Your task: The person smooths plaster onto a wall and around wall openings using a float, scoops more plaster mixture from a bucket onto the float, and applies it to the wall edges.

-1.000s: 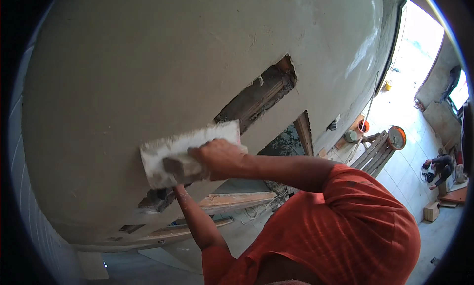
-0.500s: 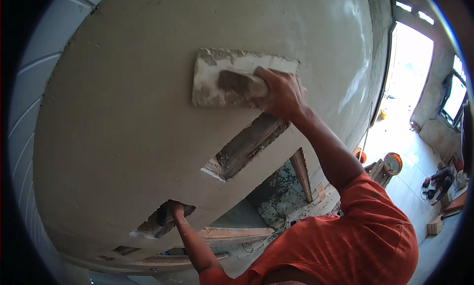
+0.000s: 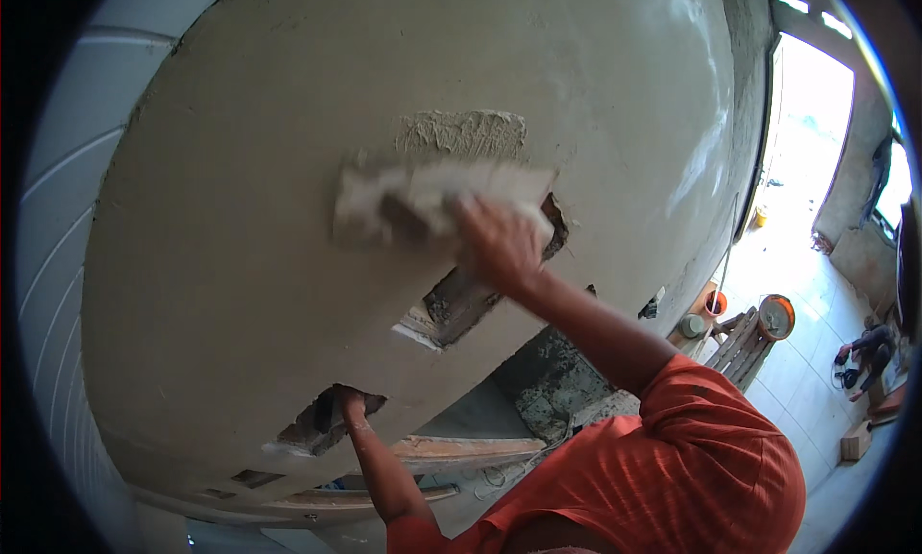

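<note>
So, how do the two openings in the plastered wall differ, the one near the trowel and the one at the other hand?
The upper opening is a long slanted slot, partly covered at its top end by the right hand and the plastering trowel. The lower opening is shorter and wider, and the left hand reaches into its edge. The upper one shows a pale strip at its lower end. Both are dark, rough-edged gaps in the same smooth wall.

I see daylight blowing out the doorway (image 3: 812,141) at upper right; the trowel (image 3: 432,204) and right hand (image 3: 499,242) are motion-blurred, fisheye edges dark.
</note>
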`<state>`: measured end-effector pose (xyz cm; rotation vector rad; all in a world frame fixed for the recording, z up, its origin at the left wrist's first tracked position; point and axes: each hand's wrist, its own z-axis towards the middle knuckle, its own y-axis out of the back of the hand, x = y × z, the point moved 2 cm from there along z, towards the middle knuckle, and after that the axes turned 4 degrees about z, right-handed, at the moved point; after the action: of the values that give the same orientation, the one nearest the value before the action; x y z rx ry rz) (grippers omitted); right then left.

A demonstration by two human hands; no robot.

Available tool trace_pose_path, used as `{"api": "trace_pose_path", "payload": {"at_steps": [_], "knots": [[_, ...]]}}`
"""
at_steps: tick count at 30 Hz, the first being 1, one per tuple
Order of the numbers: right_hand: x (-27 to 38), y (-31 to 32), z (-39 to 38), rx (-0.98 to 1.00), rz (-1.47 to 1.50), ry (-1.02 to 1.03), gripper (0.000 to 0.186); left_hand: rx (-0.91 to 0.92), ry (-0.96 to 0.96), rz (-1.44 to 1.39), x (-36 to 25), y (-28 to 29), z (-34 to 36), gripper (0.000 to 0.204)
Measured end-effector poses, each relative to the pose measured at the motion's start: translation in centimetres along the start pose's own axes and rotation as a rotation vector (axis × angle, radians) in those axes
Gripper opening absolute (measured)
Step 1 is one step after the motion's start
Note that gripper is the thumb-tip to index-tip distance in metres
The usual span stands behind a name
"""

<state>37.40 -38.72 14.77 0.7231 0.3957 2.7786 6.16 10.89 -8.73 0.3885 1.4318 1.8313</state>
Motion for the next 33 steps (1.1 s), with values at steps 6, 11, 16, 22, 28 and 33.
{"api": "trace_pose_path", "payload": {"at_steps": [6,11,16,22,28,33], "knots": [[-12.0,8.7,9.0,-0.478,-0.058,-0.38,0.069,-0.047,-0.009,-0.088,-0.4,0.7,-0.5,0.051],[-25.7,11.1,4.4,-0.554,0.029,-0.726,0.051,-0.072,-0.053,-0.164,-0.3,0.0,0.8,0.048],[-24.1,10.2,3.8,-0.228,1.15,-0.686,0.033,-0.122,-0.024,-0.179,-1.5,1.6,-1.1,0.045],[-2.2,7.0,9.7,-0.042,0.419,-0.267,0.066,-0.048,0.049,-0.138,-1.6,1.6,-0.2,0.045],[10.4,-0.5,0.8,0.788,0.145,0.181,0.053,0.164,0.066,-0.027,-3.9,-2.8,1.7,0.055],[9.8,6.1,3.4,0.74,0.151,0.218,0.055,-0.012,-0.004,0.086,-3.6,1.1,0.7,0.051]]}}
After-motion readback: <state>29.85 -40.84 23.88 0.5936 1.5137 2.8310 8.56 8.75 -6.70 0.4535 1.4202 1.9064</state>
